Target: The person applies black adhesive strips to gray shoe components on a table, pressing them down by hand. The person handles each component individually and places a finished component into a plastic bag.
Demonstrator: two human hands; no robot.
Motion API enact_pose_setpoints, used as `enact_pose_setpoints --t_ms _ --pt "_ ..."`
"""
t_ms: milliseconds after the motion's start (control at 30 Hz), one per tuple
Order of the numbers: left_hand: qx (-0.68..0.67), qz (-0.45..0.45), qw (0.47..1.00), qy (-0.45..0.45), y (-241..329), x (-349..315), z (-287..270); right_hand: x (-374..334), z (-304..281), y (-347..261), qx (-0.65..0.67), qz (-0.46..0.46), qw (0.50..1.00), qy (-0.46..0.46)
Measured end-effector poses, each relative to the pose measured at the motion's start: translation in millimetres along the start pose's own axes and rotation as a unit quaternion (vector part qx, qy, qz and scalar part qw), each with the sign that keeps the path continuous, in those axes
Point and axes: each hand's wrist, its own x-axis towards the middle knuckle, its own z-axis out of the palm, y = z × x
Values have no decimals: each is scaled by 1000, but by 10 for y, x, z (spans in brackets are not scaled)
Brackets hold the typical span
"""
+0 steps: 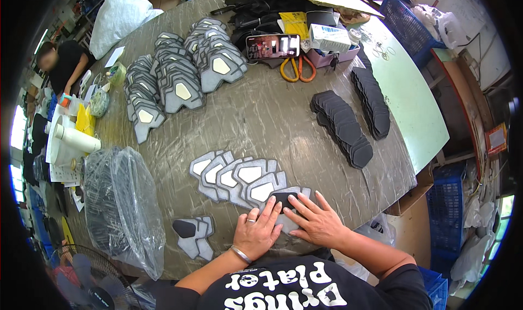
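Note:
Both of my hands lie side by side at the near edge of the table. Under the fingertips of my left hand (pixel 257 228) and my right hand (pixel 315 218) is a black padded patch (pixel 284 200), set on a grey cut piece (pixel 286 223). My fingers are stretched out and press down flat; neither hand grips anything. Just beyond them, several grey pieces with white centres (pixel 250 174) overlap in a fanned row. Left of my left arm lies a small group of grey pieces, with a black patch (pixel 184 229) on the top one.
Grey pieces (pixel 180 87) stand in overlapping stacks at the far left. Rows of black patches (pixel 343 127) lie at right. Orange-handled scissors (pixel 297 70) and a phone (pixel 272 46) sit at the back. A clear plastic bag (pixel 122 212) and a fan (pixel 90 283) are at left; another person (pixel 65 65) is beyond.

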Motion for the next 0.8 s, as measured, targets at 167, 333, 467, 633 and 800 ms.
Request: enact_pose_setpoints --t_ms 167,333,467,633,800 --pt "-8 12 1000 -4 -56 17 7 55 -80 -42 -16 26 1000 7" --pt "16 5 1000 7 -40 2 15 125 -113 -33 21 21 998 57" --pt "8 0 1000 19 -2 -1 43 323 -72 182 91 79 982 145" --pt "-105 -37 992 57 -16 -63 19 437 -219 228 194 130 960 153" --pt "-569 -287 768 71 19 -162 -214 389 -209 -64 549 136 820 83"
